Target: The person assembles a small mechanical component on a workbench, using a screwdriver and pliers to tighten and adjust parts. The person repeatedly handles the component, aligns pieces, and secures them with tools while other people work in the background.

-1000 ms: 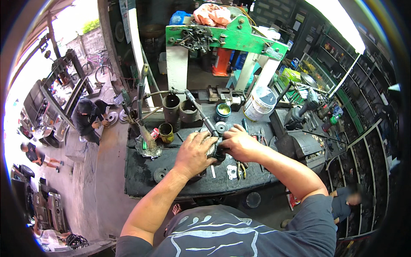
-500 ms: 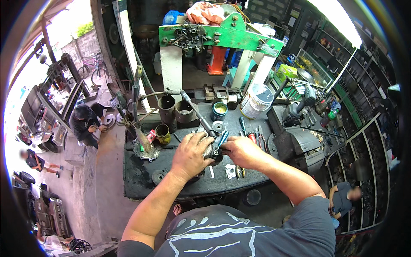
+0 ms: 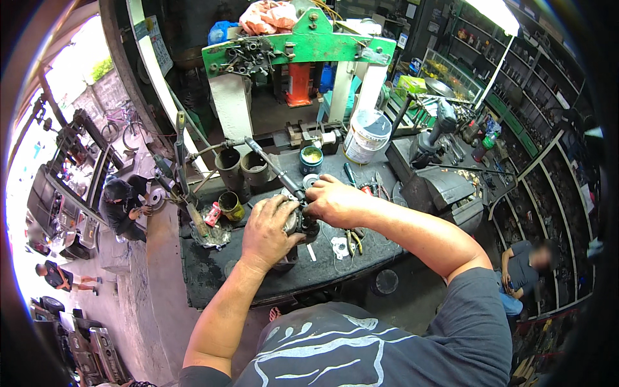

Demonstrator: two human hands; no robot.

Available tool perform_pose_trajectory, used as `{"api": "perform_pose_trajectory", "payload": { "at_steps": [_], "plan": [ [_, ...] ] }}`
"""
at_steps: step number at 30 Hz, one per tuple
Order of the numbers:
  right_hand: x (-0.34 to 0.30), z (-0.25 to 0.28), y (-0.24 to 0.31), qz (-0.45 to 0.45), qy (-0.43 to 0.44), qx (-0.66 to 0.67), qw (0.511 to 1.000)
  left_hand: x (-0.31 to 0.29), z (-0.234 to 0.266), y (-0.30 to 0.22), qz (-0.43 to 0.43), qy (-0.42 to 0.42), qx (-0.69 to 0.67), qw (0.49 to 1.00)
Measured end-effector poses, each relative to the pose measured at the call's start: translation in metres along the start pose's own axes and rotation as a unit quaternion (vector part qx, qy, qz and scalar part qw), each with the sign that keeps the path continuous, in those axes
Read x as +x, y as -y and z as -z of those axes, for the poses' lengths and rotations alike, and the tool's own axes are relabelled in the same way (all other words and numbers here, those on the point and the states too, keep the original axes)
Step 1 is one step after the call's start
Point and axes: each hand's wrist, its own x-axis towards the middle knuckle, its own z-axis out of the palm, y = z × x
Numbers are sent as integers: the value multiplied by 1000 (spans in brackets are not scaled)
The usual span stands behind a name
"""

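Both hands meet over a dark round metal part (image 3: 309,231) at the bench's front middle. My left hand (image 3: 267,231) is curled round the part's left side, thumb toward its front. My right hand (image 3: 334,201) is closed over its upper right, fingers bent down; whatever lies within those fingers is hidden. A long metal bar with a thick dark end (image 3: 277,169) slants down to the part, its lower end beside my right fingers. Just in front lie a flat pale plate with holes (image 3: 340,248) and pliers with yellow-and-black handles (image 3: 354,241).
A tub of yellowish grease (image 3: 311,158) and a white bucket (image 3: 366,138) stand behind. Dark metal cylinders (image 3: 229,164) and a yellowish can (image 3: 230,205) are at left. A vise (image 3: 445,193) sits at right. Beyond the bench, a crouching person (image 3: 122,206) handles a disc.
My right hand has moved left and upward over the part, and the blue-handled tool beside it is now hidden. My left hand stays on the part. The whole view has shifted slightly.
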Motion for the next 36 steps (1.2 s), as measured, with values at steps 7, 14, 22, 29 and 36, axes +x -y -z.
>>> {"api": "perform_pose_trajectory", "payload": {
  "at_steps": [7,14,22,29,36],
  "plan": [
    [-14,-2,55,-217,37,166,961,1,2,-2,11,1,12,1000],
    [-28,-11,29,-163,-45,154,974,0,0,1,4,2,-2,1000],
    [0,2,6,-34,19,38,999,1,2,-2,11,9,-1,1000],
    [-33,-13,54,-215,-44,148,964,-1,0,1,-4,-8,13,1000],
    [-4,-6,-4,-44,14,43,998,2,2,0,-9,-5,13,1000]
  ]
}}
